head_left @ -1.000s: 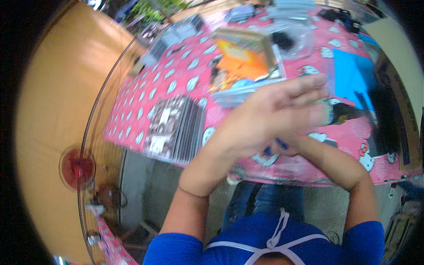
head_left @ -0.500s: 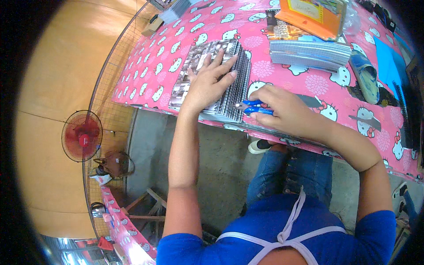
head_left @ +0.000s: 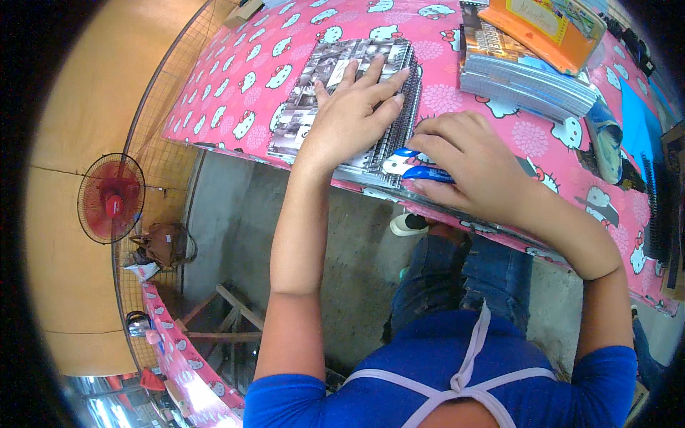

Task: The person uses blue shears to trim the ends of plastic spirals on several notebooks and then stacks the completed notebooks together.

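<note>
A stack of spiral-bound notebooks (head_left: 303,118) with black-and-white picture covers lies near the table's front edge. My left hand (head_left: 357,110) rests flat on the top cover, fingers spread. Along the stack's right side runs the dark coil binding (head_left: 410,89). My right hand (head_left: 478,164) is wrapped round blue-handled cutting pliers (head_left: 428,173). The jaws of the pliers point left, at the near end of the binding. Whether they touch the coil, I cannot tell.
A pink patterned cloth covers the table (head_left: 242,93). Further right stand another notebook stack (head_left: 528,89) with an orange packet (head_left: 535,36) on top, a blue-green slipper-shaped item (head_left: 606,146) and loose black coils (head_left: 655,207). A red fan (head_left: 112,200) stands at left.
The view has shifted a little, so the table sits slightly differently in it. My right hand has turned the pliers slightly at the coil's near end. My left hand stays on the stack.
</note>
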